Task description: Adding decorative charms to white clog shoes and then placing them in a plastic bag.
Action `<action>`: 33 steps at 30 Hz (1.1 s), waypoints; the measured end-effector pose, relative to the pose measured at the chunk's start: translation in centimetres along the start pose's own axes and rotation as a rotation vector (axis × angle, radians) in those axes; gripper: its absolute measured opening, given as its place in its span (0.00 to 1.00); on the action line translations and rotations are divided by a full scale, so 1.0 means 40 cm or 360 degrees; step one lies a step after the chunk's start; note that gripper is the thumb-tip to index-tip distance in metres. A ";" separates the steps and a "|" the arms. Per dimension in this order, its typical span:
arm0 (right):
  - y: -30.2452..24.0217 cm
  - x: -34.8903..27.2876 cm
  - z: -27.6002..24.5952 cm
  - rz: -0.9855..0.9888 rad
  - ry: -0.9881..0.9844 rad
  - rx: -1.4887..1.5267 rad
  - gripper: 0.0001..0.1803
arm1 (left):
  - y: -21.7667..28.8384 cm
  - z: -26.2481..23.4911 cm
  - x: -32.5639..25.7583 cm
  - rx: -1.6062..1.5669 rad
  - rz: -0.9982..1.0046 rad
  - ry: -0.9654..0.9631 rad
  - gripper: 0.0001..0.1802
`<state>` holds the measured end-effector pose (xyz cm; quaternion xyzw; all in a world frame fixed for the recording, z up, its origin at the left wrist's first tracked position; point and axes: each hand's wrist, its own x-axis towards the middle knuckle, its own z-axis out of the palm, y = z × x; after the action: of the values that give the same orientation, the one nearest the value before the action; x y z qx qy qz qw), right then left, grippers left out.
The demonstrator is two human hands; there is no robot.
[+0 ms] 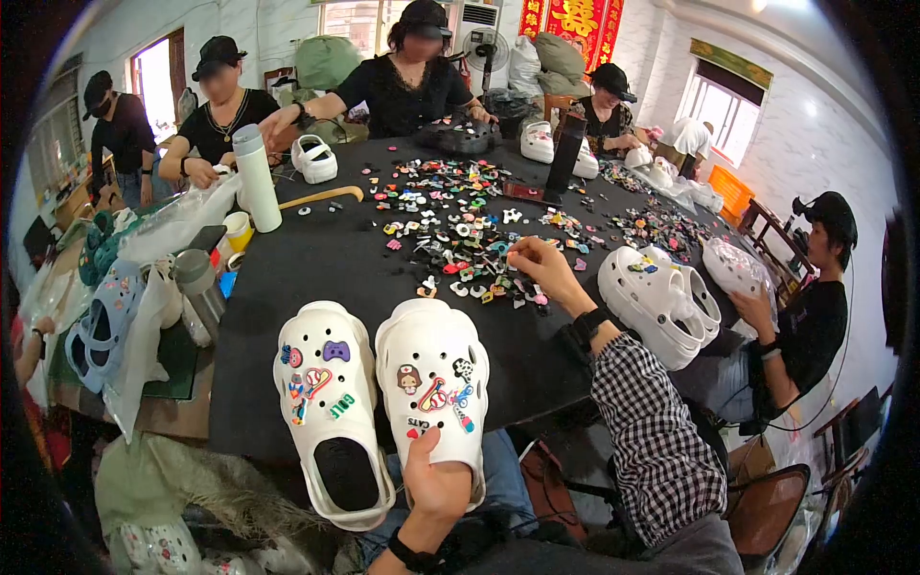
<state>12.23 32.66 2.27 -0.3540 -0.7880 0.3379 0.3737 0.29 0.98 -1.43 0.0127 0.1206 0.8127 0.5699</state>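
Note:
My left hand grips a white clog at its opening, the thumb on top and the other fingers hidden inside. Colourful charms sit in this clog's holes, among them a doll figure, a baseball bat and a heart. Left of it, a matching white clog lies on the table edge, with a purple game controller charm and several others in it. Over the heap of small loose shoe charms, my right hand reaches out with fingertips pinched together. Whatever they hold is too small to make out.
A black-covered table spreads ahead. Another pair of white clogs stands at right, near a seated person. A tall pale bottle and a wooden stick are at left. A black upright stand rises beyond the charms. Several people sit around.

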 end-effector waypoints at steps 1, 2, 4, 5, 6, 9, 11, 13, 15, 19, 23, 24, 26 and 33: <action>-0.001 -0.002 -0.006 -0.0048 0.0033 0.0064 0.13 | 0.002 0.004 -0.001 -0.0001 -0.0002 -0.0005 0.30; -0.003 0.000 -0.011 -0.0050 0.0037 0.0061 0.13 | 0.004 0.010 -0.003 -0.0001 -0.0018 0.0015 0.30; -0.010 -0.003 -0.019 -0.0002 0.0054 0.0214 0.12 | 0.003 0.012 -0.006 0.0000 -0.0040 0.0036 0.30; -0.013 -0.011 -0.027 -0.0001 0.0060 0.0210 0.12 | 0.003 0.011 -0.005 -0.0012 -0.0063 0.0014 0.29; -0.035 -0.019 -0.019 0.0028 0.0017 0.0249 0.12 | 0.007 0.008 -0.006 -0.0025 -0.0065 0.0005 0.29; -0.122 -0.067 -0.006 0.0045 -0.0142 0.0493 0.09 | 0.005 0.019 -0.008 -0.0033 -0.0078 -0.0001 0.29; -0.208 -0.112 0.018 0.0068 -0.0309 0.0721 0.09 | 0.007 0.016 -0.006 -0.0051 -0.0067 0.0089 0.28; -0.292 -0.160 0.042 0.0031 -0.0411 0.0747 0.08 | 0.009 0.005 -0.002 -0.0036 -0.0137 0.0043 0.28; -0.346 -0.209 0.082 -0.0095 -0.0539 0.0872 0.06 | 0.012 0.008 -0.004 -0.0045 -0.0060 0.0019 0.27; -0.424 -0.277 0.127 -0.0365 -0.0499 0.0349 0.07 | 0.010 0.010 -0.006 -0.0073 -0.0093 -0.0032 0.24; -0.454 -0.292 0.133 -0.0424 -0.0442 0.0098 0.08 | 0.006 0.014 -0.007 -0.0105 -0.0160 0.0043 0.23; -0.455 -0.293 0.132 -0.0331 -0.0412 0.0026 0.07 | 0.005 0.014 -0.007 -0.0095 -0.0176 0.0059 0.23; -0.438 -0.291 0.142 -0.0379 -0.0383 0.0035 0.08 | 0.008 0.011 -0.008 -0.0081 -0.0215 0.0053 0.22; -0.446 -0.285 0.139 -0.0506 -0.0309 -0.0229 0.05 | 0.012 0.021 -0.010 -0.0107 -0.0209 -0.0006 0.22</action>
<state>7.54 12.65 9.76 -0.2165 -0.8884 0.2500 0.3182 0.11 0.59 -0.45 -0.0128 0.0926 0.7771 0.6224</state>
